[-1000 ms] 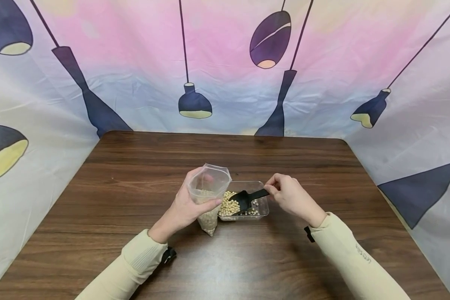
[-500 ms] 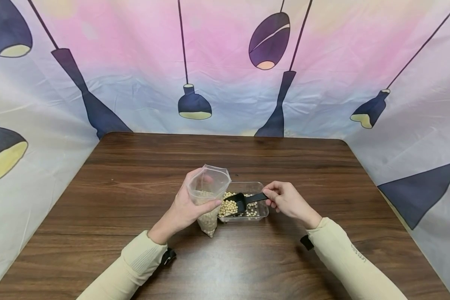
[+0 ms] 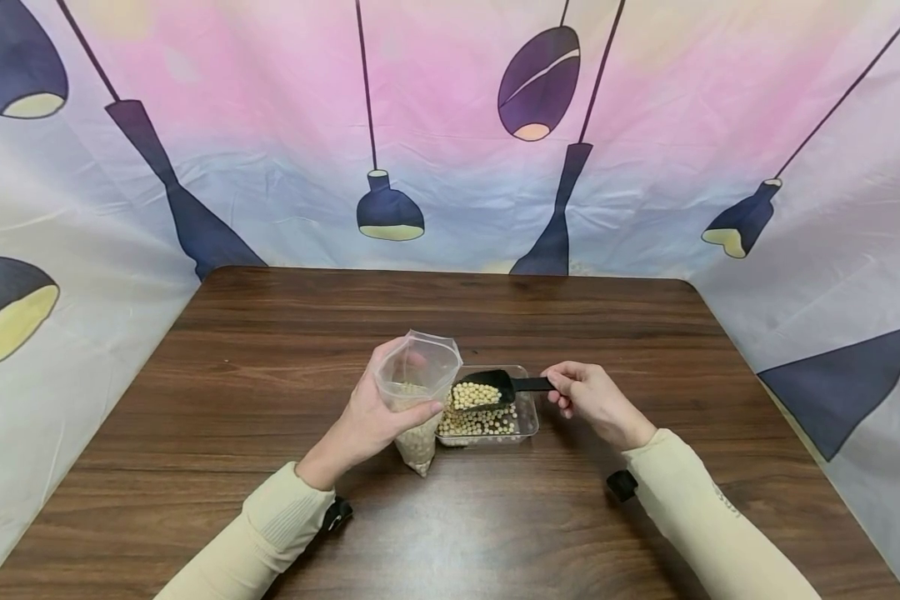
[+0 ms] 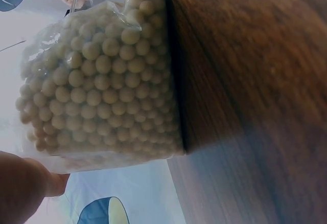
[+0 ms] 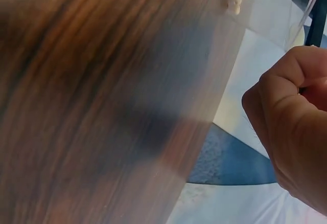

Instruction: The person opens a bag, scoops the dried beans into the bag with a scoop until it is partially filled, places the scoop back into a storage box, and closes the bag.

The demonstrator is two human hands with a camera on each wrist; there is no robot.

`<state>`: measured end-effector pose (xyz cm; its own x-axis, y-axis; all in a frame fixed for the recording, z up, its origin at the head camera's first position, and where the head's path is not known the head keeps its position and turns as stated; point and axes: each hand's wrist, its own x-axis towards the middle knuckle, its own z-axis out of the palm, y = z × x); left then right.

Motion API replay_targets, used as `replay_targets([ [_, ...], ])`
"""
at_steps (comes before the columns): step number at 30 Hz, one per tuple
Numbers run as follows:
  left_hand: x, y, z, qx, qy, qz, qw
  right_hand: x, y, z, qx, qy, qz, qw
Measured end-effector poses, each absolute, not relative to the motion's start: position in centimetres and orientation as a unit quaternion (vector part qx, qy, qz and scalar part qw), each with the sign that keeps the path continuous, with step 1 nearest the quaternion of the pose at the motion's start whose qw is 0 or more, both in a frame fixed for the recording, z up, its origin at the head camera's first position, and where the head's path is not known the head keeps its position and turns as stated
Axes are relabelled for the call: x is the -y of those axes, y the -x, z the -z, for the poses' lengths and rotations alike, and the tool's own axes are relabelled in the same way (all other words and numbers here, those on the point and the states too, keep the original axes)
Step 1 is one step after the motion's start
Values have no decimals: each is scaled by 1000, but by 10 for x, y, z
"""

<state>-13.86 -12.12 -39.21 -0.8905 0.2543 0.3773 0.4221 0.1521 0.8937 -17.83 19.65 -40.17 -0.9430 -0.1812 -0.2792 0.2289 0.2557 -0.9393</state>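
My left hand (image 3: pixel 378 421) grips a clear plastic bag (image 3: pixel 418 367) round its upper part, and the bag's mouth gapes wide. Soybeans (image 4: pixel 102 91) fill its lower part, which stands on the table. Between finger and thumb, my right hand (image 3: pixel 592 398) pinches the handle of a black scoop (image 3: pixel 504 385). A heap of soybeans (image 3: pixel 474 395) lies in the scoop, which is close over a clear plastic box (image 3: pixel 528 421) and right beside the bag. More soybeans (image 3: pixel 487 423) lie in the box below. In the right wrist view the right hand (image 5: pixel 296 116) hides most of the handle.
The box sits directly right of the bag on a brown wooden table (image 3: pixel 285 350). Behind and at both sides hangs a cloth (image 3: pixel 285 192) printed with lamps. Each forearm wears a pale sleeve and a black strap.
The scoop has dug leftward through the soybeans and risen out of them, now loaded. My right hand has shifted slightly right with it. The left hand and bag stay in place.
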Motion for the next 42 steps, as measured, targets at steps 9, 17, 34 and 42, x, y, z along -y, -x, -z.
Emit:
replay_targets([
  [9, 120, 139, 392, 736, 229, 633, 69, -213, 180, 386, -748, -40, 639, 176],
  [17, 120, 138, 392, 734, 230, 634, 79, -219, 178, 362, -725, -20, 672, 148],
  [34, 120, 137, 389, 740, 221, 632, 71, -186, 166, 293, -683, 79, 725, 42],
  [42, 122, 136, 389, 749, 219, 621, 67, -169, 162, 278, -717, 120, 686, -22],
])
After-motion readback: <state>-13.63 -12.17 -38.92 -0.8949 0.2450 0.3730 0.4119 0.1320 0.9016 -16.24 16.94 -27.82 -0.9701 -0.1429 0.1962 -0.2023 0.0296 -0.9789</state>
